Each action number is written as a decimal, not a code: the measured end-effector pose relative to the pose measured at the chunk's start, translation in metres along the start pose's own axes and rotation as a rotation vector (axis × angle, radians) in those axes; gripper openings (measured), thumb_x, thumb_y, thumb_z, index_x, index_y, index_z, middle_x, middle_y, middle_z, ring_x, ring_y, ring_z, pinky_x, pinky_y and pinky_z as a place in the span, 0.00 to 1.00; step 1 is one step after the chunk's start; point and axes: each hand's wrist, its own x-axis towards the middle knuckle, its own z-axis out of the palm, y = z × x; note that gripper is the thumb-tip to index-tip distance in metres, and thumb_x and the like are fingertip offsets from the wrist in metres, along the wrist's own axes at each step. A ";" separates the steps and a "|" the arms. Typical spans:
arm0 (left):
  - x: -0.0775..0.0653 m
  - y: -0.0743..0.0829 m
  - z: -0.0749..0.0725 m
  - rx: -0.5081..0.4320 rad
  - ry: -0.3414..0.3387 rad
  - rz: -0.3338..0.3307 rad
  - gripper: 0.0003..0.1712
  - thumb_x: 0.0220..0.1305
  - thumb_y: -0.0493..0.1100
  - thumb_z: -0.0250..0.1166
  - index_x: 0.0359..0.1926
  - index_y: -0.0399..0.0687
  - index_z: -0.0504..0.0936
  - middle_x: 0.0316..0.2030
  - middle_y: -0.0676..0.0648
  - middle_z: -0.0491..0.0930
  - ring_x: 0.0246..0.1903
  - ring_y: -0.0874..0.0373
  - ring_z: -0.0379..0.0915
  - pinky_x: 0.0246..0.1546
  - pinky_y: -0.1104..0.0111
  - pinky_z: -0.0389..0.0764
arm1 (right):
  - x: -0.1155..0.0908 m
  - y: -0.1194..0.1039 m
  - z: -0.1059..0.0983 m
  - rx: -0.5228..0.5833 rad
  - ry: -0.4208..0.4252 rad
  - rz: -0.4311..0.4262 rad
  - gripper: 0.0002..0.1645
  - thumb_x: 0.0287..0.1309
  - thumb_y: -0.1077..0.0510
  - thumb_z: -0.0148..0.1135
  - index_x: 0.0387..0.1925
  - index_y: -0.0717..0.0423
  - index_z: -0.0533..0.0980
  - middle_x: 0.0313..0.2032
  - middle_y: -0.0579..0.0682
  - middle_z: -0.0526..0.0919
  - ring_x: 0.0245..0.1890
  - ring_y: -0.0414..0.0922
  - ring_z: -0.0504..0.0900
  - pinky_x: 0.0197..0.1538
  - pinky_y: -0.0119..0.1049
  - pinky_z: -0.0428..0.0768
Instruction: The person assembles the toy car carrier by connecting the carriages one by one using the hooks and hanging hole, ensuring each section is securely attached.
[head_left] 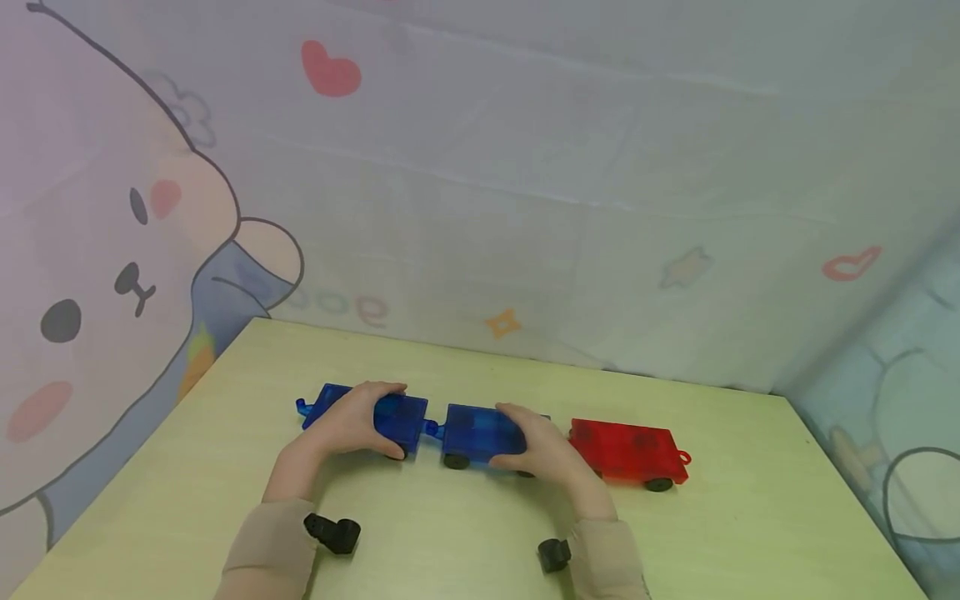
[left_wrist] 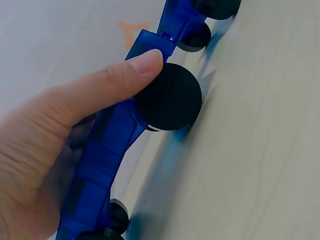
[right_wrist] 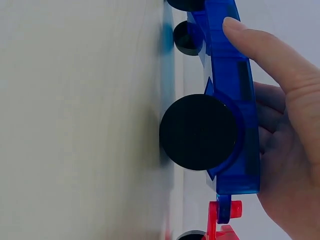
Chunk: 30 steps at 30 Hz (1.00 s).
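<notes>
Three translucent toy train wagons stand in a row on the table. My left hand grips the left blue wagon across its sides, thumb by a black wheel. The middle blue wagon is held by my right hand, thumb along its near side. Between the two blue wagons a small hook meets the left one's end; I cannot tell if it is latched. The red wagon is untouched, its red coupling engaging the middle wagon's blue loop.
The pale table runs back to a printed cloth backdrop. A blue hook sticks out at the row's left end, and a red ring at the right end. Black wrist cameras sit on both forearms.
</notes>
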 end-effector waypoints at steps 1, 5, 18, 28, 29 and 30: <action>0.000 0.000 0.000 0.001 0.002 0.002 0.57 0.41 0.52 0.82 0.70 0.38 0.65 0.67 0.37 0.68 0.68 0.36 0.60 0.64 0.41 0.66 | 0.000 0.000 0.000 -0.002 0.001 -0.002 0.47 0.53 0.50 0.73 0.70 0.60 0.63 0.69 0.58 0.67 0.70 0.57 0.65 0.70 0.56 0.65; 0.002 0.000 -0.001 -0.009 0.010 0.015 0.56 0.42 0.52 0.82 0.70 0.37 0.65 0.67 0.37 0.68 0.68 0.35 0.60 0.64 0.40 0.66 | -0.001 0.001 -0.001 -0.005 0.006 -0.007 0.47 0.53 0.51 0.73 0.70 0.61 0.63 0.69 0.58 0.67 0.70 0.57 0.65 0.70 0.56 0.65; -0.001 0.002 -0.003 -0.060 0.027 -0.014 0.57 0.43 0.54 0.80 0.71 0.40 0.64 0.69 0.38 0.66 0.70 0.36 0.57 0.66 0.40 0.63 | -0.003 -0.001 -0.004 0.005 -0.004 0.005 0.47 0.53 0.51 0.73 0.70 0.61 0.63 0.69 0.58 0.67 0.70 0.58 0.64 0.70 0.56 0.64; 0.000 0.003 -0.004 -0.053 0.040 -0.004 0.58 0.44 0.56 0.80 0.71 0.39 0.63 0.69 0.37 0.66 0.70 0.36 0.56 0.66 0.39 0.62 | -0.004 -0.001 -0.005 0.002 0.000 0.025 0.47 0.53 0.50 0.73 0.70 0.60 0.63 0.69 0.58 0.67 0.70 0.57 0.64 0.70 0.56 0.64; 0.001 0.003 -0.004 -0.050 0.041 0.000 0.58 0.44 0.57 0.80 0.71 0.40 0.63 0.69 0.37 0.66 0.70 0.36 0.56 0.66 0.39 0.62 | -0.004 -0.001 -0.006 0.005 0.000 0.030 0.47 0.53 0.50 0.73 0.71 0.59 0.63 0.69 0.57 0.67 0.71 0.57 0.64 0.70 0.56 0.64; 0.001 0.003 -0.004 -0.049 0.042 0.001 0.57 0.44 0.57 0.80 0.71 0.40 0.63 0.69 0.37 0.66 0.70 0.36 0.56 0.66 0.39 0.62 | -0.004 -0.002 -0.006 0.007 0.000 0.034 0.47 0.53 0.50 0.73 0.71 0.59 0.63 0.69 0.57 0.67 0.71 0.57 0.64 0.70 0.56 0.64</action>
